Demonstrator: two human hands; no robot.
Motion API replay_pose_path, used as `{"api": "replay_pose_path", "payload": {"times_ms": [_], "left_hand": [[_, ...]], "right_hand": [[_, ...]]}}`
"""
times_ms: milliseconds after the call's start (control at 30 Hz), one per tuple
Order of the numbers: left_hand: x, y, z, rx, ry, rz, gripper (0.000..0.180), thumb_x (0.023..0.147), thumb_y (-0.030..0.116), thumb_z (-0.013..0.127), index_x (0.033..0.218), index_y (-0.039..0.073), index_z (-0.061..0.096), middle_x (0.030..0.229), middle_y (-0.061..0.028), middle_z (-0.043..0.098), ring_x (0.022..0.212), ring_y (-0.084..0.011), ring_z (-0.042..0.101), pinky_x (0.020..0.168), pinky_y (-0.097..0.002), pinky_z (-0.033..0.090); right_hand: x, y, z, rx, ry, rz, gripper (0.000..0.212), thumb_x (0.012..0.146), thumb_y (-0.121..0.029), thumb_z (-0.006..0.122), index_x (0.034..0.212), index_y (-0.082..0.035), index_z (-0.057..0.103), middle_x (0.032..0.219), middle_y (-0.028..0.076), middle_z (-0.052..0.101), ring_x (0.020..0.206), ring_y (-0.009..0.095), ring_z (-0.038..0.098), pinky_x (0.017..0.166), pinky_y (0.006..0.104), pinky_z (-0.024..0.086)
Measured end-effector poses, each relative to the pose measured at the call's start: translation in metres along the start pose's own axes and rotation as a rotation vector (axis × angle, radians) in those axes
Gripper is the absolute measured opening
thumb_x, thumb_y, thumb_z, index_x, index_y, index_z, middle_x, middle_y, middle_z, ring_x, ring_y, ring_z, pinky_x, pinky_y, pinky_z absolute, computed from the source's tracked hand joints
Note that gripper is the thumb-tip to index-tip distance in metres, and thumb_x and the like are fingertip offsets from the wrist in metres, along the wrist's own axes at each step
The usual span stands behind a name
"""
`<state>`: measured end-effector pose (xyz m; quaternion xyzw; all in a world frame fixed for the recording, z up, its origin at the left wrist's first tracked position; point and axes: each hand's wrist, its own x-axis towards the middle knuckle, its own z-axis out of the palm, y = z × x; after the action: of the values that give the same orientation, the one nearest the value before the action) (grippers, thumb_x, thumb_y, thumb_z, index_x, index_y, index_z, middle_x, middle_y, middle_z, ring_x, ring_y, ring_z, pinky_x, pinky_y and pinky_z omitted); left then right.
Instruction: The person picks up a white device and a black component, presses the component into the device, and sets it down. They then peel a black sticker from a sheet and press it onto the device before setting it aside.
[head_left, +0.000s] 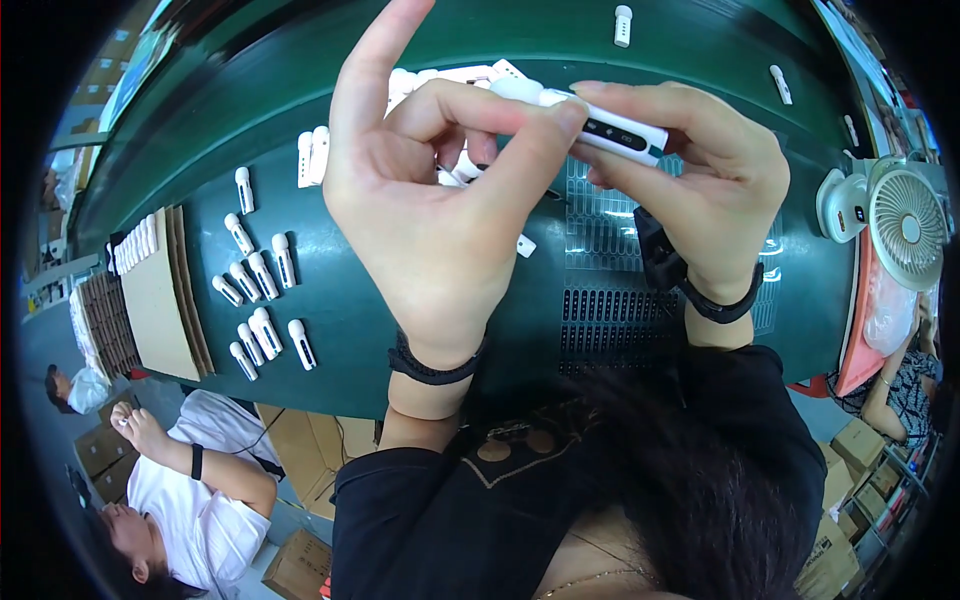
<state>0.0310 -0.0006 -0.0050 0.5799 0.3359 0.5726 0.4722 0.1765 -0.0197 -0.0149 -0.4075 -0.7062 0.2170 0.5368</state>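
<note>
Both hands [520, 180] pinch one white device [600, 125] — forefinger raised.

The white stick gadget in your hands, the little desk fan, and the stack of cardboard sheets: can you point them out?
white stick gadget [620, 131]: head view, its dark button strip.
desk fan [908, 225]: head view, round grille.
cardboard sheets [158, 300]: head view, top sheet.

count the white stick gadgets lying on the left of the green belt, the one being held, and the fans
white stick gadgets lying loose at left: 11
white stick gadget held in both hands: 1
white desk fans at right: 1
total: 13
</note>
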Motion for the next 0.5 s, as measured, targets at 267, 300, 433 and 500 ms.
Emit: {"api": "replay_pose_path", "payload": {"times_ms": [267,300,433,500], "left_hand": [[-0.0025,0.0014,-0.0015,0.168,0.016,0.039,0.066,0.066,-0.005,0.065,0.123,-0.002,0.032,0.074,-0.0077,0.059,0.066,-0.0102,0.055,0.059,-0.0191,0.044],[-0.0026,0.0017,-0.0021,0.19,0.022,0.043,0.066,0.066,-0.005,0.066,0.123,-0.002,0.032,0.075,-0.0077,0.059,0.066,-0.0101,0.055,0.059,-0.019,0.044],[0.0016,-0.0019,-0.0031,0.275,0.046,0.058,0.067,0.065,-0.004,0.067,0.123,-0.001,0.033,0.076,-0.0079,0.059,0.067,-0.0097,0.054,0.058,-0.0188,0.044],[0.0011,-0.0011,-0.0014,0.32,0.063,0.066,0.068,0.065,-0.003,0.068,0.123,0.0,0.033,0.077,-0.008,0.06,0.067,-0.0095,0.054,0.058,-0.0187,0.043]], "right_hand": [[0.0032,-0.0014,-0.0049,-0.019,-0.032,-0.025,0.025,0.066,0.009,0.063,0.09,0.006,0.059,0.08,0.012,0.061,0.066,0.015,0.06,0.055,0.0204,0.05],[0.0035,-0.0019,-0.0044,-0.037,-0.036,-0.04,0.025,0.066,0.009,0.063,0.09,0.006,0.06,0.079,0.012,0.061,0.066,0.015,0.06,0.055,0.0203,0.05],[0.0039,-0.0005,-0.0044,-0.173,-0.078,-0.065,0.025,0.066,0.01,0.062,0.09,0.007,0.06,0.08,0.013,0.06,0.067,0.015,0.06,0.057,0.0212,0.05],[0.0041,-0.0021,-0.0064,-0.133,-0.07,-0.039,0.025,0.066,0.01,0.062,0.091,0.007,0.06,0.081,0.013,0.06,0.068,0.016,0.06,0.058,0.0216,0.05]]}}
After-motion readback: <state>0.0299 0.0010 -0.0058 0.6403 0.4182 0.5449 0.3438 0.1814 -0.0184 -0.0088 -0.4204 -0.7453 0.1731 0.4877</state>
